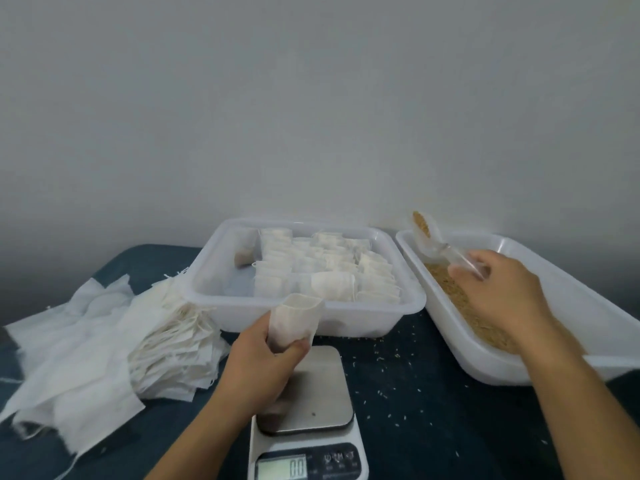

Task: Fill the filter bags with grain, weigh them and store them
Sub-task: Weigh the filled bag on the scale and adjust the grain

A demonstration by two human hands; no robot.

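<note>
Left hand (258, 367) grips an upright white filter bag (296, 320), mouth open, above the steel-topped digital scale (313, 393). Right hand (502, 296) holds a clear plastic scoop (433, 242) of brown grain over the white plastic grain tray (554, 306).

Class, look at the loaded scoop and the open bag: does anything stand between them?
Nothing visible does. The scoop in the right hand is raised over the grain tray; the filter bag in the left hand gapes open above the scale.
</note>
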